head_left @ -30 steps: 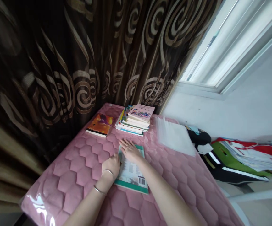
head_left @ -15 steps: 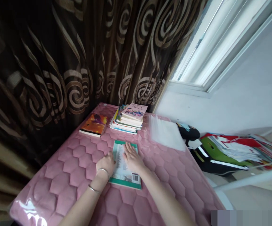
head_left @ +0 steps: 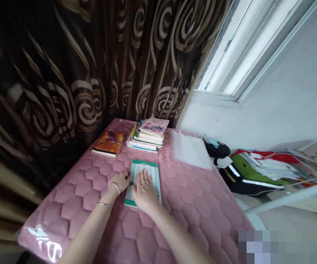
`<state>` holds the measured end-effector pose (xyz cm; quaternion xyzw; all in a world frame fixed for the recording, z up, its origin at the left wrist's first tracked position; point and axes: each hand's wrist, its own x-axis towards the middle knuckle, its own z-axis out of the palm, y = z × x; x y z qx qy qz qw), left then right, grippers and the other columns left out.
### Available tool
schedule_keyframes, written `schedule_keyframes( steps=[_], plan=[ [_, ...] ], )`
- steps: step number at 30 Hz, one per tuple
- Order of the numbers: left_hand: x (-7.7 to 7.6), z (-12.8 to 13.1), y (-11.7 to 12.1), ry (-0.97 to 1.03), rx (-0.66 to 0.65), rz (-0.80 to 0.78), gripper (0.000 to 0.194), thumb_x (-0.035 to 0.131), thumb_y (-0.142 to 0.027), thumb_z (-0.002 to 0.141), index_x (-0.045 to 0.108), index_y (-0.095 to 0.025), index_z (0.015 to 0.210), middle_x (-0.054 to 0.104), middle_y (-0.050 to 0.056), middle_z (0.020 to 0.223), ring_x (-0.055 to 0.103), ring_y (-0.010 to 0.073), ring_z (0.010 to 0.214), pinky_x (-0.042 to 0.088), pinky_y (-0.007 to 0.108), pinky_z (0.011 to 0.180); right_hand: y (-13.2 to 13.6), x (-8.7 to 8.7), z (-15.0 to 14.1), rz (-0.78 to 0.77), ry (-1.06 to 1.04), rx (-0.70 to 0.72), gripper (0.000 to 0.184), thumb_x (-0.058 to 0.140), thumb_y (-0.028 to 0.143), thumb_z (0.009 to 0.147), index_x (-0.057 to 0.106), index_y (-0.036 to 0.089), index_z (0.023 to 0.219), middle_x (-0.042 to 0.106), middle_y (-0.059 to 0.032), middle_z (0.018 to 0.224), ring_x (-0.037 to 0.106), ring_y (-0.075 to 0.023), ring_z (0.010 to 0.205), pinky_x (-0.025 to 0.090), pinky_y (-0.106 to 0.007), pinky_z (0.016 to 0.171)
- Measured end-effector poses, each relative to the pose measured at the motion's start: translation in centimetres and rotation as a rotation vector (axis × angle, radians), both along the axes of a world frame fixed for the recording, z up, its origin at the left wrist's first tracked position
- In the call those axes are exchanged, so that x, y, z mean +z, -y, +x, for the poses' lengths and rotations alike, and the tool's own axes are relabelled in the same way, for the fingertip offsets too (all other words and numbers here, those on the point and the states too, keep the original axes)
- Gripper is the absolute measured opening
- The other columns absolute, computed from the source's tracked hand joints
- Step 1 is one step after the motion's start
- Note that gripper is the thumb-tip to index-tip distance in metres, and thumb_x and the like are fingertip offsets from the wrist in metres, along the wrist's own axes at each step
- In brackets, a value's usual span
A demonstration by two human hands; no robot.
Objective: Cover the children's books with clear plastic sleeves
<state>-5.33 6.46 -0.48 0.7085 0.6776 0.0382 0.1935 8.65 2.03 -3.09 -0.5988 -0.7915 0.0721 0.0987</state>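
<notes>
A pink quilted table pad (head_left: 158,234) lies under a green-bordered paperback (head_left: 144,179) near the pad's middle, flat on its back cover or front, with a stack of books (head_left: 147,135) and an orange book (head_left: 108,143) along the far edge, and a clear plastic sleeve (head_left: 191,148) toward the far right corner. The right hand (head_left: 144,190) lies open and flat on the paperback, fingers spread. The left hand (head_left: 119,182), wearing a thin bangle (head_left: 116,187), is loosely curled against the paperback's left edge; whether it grips cannot be told.
</notes>
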Motion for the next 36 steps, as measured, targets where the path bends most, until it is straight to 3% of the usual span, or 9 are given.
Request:
schedule_keyframes(
  steps=[4, 9, 16, 20, 24, 28, 32, 36],
  plan=[
    [0.0, 0.1, 0.1, -0.003, -0.006, 0.001, 0.029, 0.040, -0.031, 0.094, 0.066, -0.020, 0.090, 0.073, 0.007, 0.102, 0.067, 0.0189, 0.094, 0.047, 0.026, 0.076, 3.5, -0.3, -3.2, 0.057, -0.103, 0.067, 0.071, 0.038, 0.043, 0.093, 0.025, -0.005, 0.144, 0.015, -0.0233, 0.152, 0.007, -0.0334, 0.144, 0.015, -0.051, 0.117],
    [0.1, 0.4, 0.6, -0.021, 0.015, 0.021, 0.030, 0.037, -0.031, 0.095, 0.064, -0.019, 0.094, 0.072, 0.009, 0.103, 0.068, 0.0202, 0.095, 0.047, 0.028, 0.078, 4.2, 0.1, -3.7, 0.056, -0.146, 0.081, 0.074, 0.038, 0.046, 0.094, 0.023, -0.007, 0.144, 0.014, -0.0248, 0.151, 0.007, -0.0334, 0.143, 0.016, -0.051, 0.117],
    [0.2, 0.7, 0.9, -0.029, 0.014, 0.038, 0.029, 0.036, -0.032, 0.096, 0.062, -0.019, 0.097, 0.072, 0.011, 0.103, 0.068, 0.0210, 0.097, 0.048, 0.029, 0.080, 4.9, -0.1, 0.1, 0.028, -0.101, 0.067, 0.067, 0.026, 0.046, 0.097, 0.028, -0.002, 0.144, 0.013, -0.0192, 0.153, 0.008, -0.0296, 0.144, 0.016, -0.047, 0.118],
    [0.1, 1.1, 0.9, -0.037, 0.037, 0.020, 0.029, 0.034, -0.031, 0.096, 0.058, -0.017, 0.103, 0.071, 0.013, 0.104, 0.067, 0.0235, 0.098, 0.048, 0.032, 0.079, 5.5, -0.8, 3.1, 0.073, -0.058, 0.031, 0.063, 0.029, 0.042, 0.097, 0.028, 0.001, 0.145, 0.013, -0.0167, 0.154, 0.010, -0.0278, 0.144, 0.018, -0.045, 0.118],
    [0.0, 2.4, 1.4, -0.051, 0.090, -0.001, 0.031, 0.030, -0.026, 0.096, 0.050, -0.012, 0.115, 0.069, 0.019, 0.106, 0.068, 0.0263, 0.097, 0.050, 0.036, 0.076, 5.5, -0.7, 4.1, 0.047, -0.036, 0.027, 0.061, 0.032, 0.040, 0.097, 0.030, 0.003, 0.145, 0.015, -0.0156, 0.154, 0.012, -0.0276, 0.143, 0.020, -0.044, 0.117],
    [0.0, 3.4, 2.3, -0.074, 0.118, 0.016, 0.038, 0.020, -0.021, 0.096, 0.046, -0.008, 0.120, 0.068, 0.021, 0.107, 0.068, 0.0282, 0.096, 0.051, 0.037, 0.074, 4.1, -0.2, 4.4, 0.030, -0.017, 0.152, 0.057, 0.028, 0.038, 0.098, 0.031, 0.006, 0.146, 0.018, -0.0125, 0.154, 0.015, -0.0243, 0.144, 0.020, -0.041, 0.118],
    [0.1, 3.6, 2.7, -0.127, 0.104, 0.024, 0.037, 0.024, -0.020, 0.095, 0.047, -0.009, 0.121, 0.067, 0.021, 0.108, 0.068, 0.0280, 0.097, 0.051, 0.036, 0.075, 0.4, 0.0, 5.2, 0.047, 0.008, 0.354, 0.055, 0.027, 0.037, 0.099, 0.027, 0.011, 0.147, 0.021, -0.0089, 0.155, 0.015, -0.0204, 0.144, 0.017, -0.040, 0.118],
    [0.2, 3.6, 2.7, -0.162, 0.113, 0.006, 0.037, 0.023, -0.020, 0.096, 0.045, -0.009, 0.123, 0.067, 0.021, 0.107, 0.067, 0.0271, 0.098, 0.051, 0.035, 0.078, -4.1, 0.1, 5.8, 0.035, 0.029, 0.268, 0.056, 0.025, 0.038, 0.099, 0.026, 0.012, 0.148, 0.017, -0.0097, 0.155, 0.013, -0.0200, 0.144, 0.017, -0.042, 0.118]
  ],
)
